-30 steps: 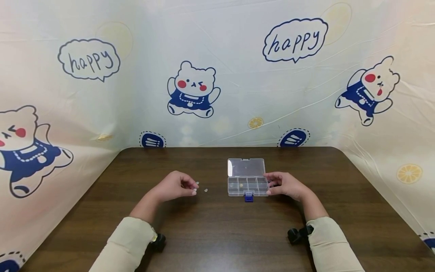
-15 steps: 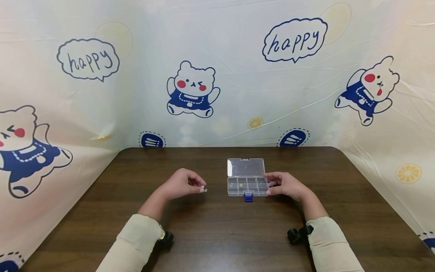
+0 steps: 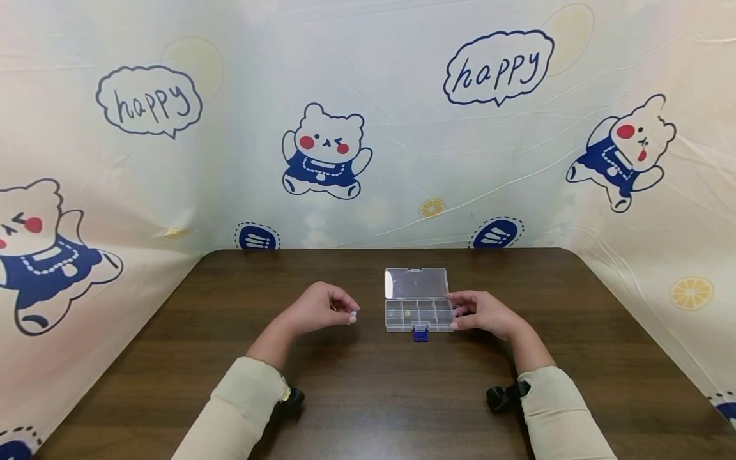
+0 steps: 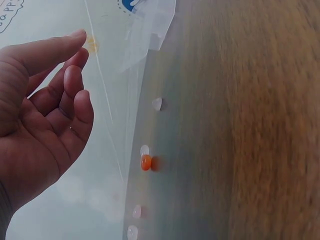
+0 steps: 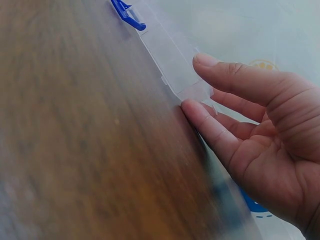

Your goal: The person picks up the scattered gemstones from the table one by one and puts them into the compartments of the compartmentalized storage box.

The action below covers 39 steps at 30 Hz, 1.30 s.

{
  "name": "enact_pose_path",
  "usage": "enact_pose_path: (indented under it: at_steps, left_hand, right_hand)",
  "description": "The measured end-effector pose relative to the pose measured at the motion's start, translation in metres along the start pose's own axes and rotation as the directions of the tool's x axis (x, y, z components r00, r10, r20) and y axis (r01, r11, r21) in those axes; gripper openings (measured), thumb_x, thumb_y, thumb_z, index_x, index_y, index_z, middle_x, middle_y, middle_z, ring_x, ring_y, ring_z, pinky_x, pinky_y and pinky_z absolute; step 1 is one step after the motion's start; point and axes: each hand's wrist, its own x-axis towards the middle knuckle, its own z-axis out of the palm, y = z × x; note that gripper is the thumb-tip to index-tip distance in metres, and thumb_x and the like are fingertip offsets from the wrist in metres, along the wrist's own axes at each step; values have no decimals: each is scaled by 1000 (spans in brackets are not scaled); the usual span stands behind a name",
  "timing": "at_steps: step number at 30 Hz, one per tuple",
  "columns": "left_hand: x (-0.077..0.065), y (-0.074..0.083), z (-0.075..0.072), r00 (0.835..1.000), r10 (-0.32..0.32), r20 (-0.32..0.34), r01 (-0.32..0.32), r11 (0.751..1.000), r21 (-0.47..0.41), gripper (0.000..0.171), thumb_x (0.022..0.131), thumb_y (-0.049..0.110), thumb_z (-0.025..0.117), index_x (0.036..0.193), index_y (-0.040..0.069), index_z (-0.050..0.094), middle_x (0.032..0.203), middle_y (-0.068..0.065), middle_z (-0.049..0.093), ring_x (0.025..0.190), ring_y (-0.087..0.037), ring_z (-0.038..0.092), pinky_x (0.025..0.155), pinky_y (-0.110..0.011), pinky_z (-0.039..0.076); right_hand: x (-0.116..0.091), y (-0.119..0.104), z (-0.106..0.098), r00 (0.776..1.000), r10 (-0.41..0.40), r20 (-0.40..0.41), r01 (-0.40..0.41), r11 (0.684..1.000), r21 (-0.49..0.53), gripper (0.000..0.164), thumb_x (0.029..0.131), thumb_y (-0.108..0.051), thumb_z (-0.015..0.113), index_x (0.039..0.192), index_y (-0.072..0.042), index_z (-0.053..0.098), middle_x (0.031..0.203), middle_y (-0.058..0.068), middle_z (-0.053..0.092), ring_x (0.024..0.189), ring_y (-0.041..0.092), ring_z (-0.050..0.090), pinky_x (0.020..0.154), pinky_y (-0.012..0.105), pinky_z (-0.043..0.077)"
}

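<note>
My left hand (image 3: 316, 308), left of the box, holds its thumb and forefinger together with a small pale stone (image 3: 353, 313) at the tips. In the left wrist view the same hand (image 4: 47, 95) has its other fingers loosely curled; the stone is hidden there. A clear plastic compartment box (image 3: 427, 305) with a blue latch (image 3: 421, 335) stands with its lid (image 3: 416, 283) tipped back. My right hand (image 3: 482, 313) holds the box's right end between thumb and fingers. A yellowish bead (image 3: 407, 314) and a pale piece (image 3: 392, 314) lie in left-hand compartments.
In the left wrist view, an orange bead (image 4: 146, 162), a whitish stone (image 4: 157, 103), a pinkish stone (image 4: 137, 211) and other pale pieces lie on the brown table (image 4: 270, 150). Behind the table hangs a printed cloth (image 3: 402, 140).
My left hand has moved right toward the box, its fingertips passing over where small stones lay on the table. My right hand and the box have stayed in place.
</note>
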Motion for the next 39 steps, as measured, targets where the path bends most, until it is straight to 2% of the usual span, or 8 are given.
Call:
enact_pose_path:
  at_steps: [8, 17, 22, 29, 39]
  left_hand:
    - [5, 7, 4, 1000, -7, 13, 7, 1000, 0, 11, 83, 13, 79, 93, 9, 77, 82, 4, 68, 75, -17, 58, 69, -31, 53]
    - [14, 10, 9, 1000, 0, 29, 0, 1000, -9, 13, 83, 14, 79, 94, 8, 76, 81, 3, 68, 74, -18, 59, 66, -31, 53]
    - [21, 12, 14, 999, -22, 30, 22, 1000, -9, 10, 83, 15, 79, 93, 12, 77, 81, 2, 67, 73, -19, 58, 62, -32, 53]
    - [32, 14, 22, 999, -33, 34, 33, 999, -16, 12, 84, 12, 78, 95, 6, 76, 79, 1, 67, 72, -21, 57, 58, -33, 52]
    - [47, 19, 34, 997, -45, 55, 46, 999, -15, 9, 82, 11, 79, 89, 9, 75, 78, 2, 67, 72, -17, 57, 66, -29, 52]
  right_hand:
    - [0, 0, 0, 1000, 1, 1, -1, 1000, -1, 69, 79, -9, 81, 138, 4, 49, 129, 23, 56, 102, 28, 59, 81, 28, 53]
    - [0, 0, -1, 1000, -3, 6, 3, 1000, -9, 69, 79, -10, 81, 139, 4, 48, 129, 23, 55, 103, 28, 58, 82, 28, 52]
    - [0, 0, 0, 1000, -8, 8, 8, 1000, 0, 70, 79, -10, 81, 139, 5, 47, 130, 24, 55, 103, 28, 59, 81, 28, 53]
    - [0, 2, -1, 1000, -7, 9, 7, 1000, 7, 70, 79, -10, 81, 139, 5, 47, 131, 25, 54, 103, 29, 59, 82, 28, 53]
    - [1, 1, -1, 1000, -3, 3, 3, 1000, -6, 69, 80, -10, 81, 139, 5, 48, 131, 24, 54, 102, 28, 58, 83, 29, 53]
